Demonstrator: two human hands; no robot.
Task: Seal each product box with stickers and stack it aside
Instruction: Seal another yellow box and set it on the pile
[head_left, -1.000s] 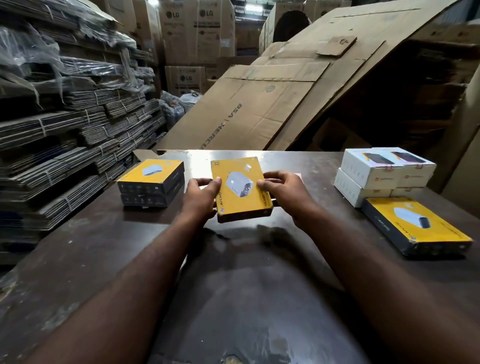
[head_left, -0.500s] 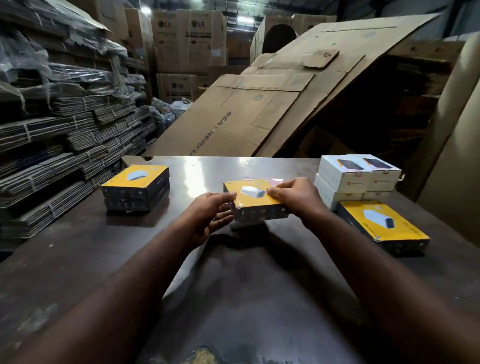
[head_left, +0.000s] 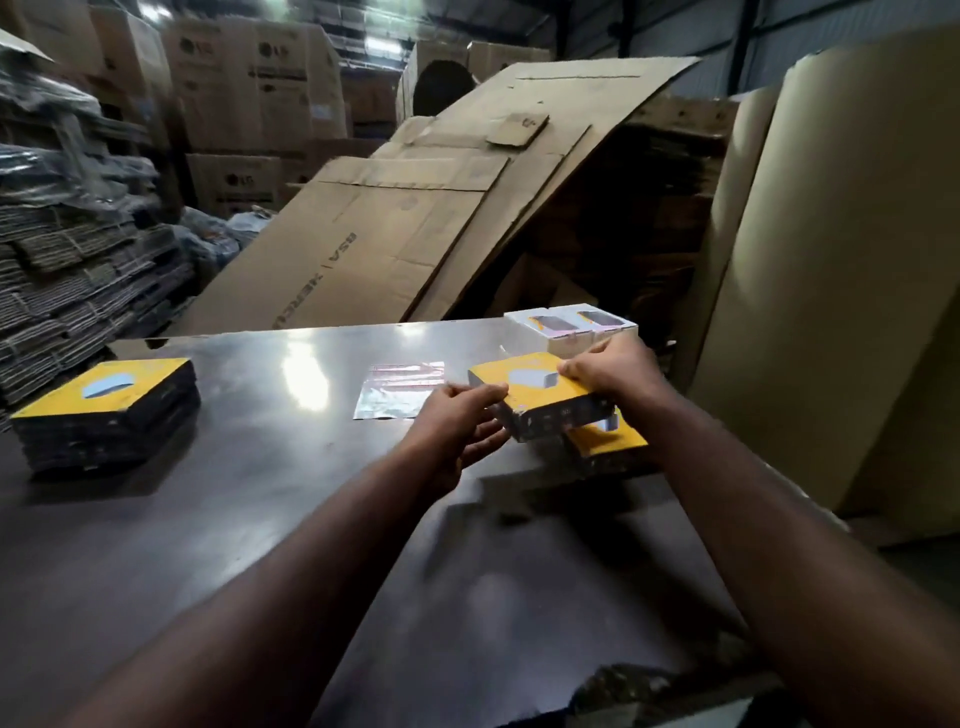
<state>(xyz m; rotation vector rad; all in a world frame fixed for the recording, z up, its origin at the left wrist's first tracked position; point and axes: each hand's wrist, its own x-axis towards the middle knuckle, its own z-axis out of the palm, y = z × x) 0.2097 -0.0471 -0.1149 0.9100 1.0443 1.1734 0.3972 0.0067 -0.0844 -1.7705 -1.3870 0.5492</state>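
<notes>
A yellow-topped product box (head_left: 540, 397) hangs just above the right part of the dark table (head_left: 270, 493). My right hand (head_left: 613, 374) grips its far right edge from above. At its left corner my left hand (head_left: 457, 421) pinches it with thumb and fingers. Directly under it lies another yellow box (head_left: 615, 441), mostly hidden. A clear sticker sheet (head_left: 400, 389) lies flat on the table to the left of my hands. Two stacked yellow boxes (head_left: 109, 410) stand at the table's left edge.
White product boxes (head_left: 571, 325) are stacked at the table's far right edge. Large flattened cartons (head_left: 405, 228) lean behind the table. Bundled cardboard stacks (head_left: 67, 275) rise on the left, and a tall brown roll (head_left: 831, 260) stands on the right.
Both hands have carried the yellow box to the right, over the yellow box lying by the white boxes. The sticker sheet, hidden behind the box before, now shows on the table.
</notes>
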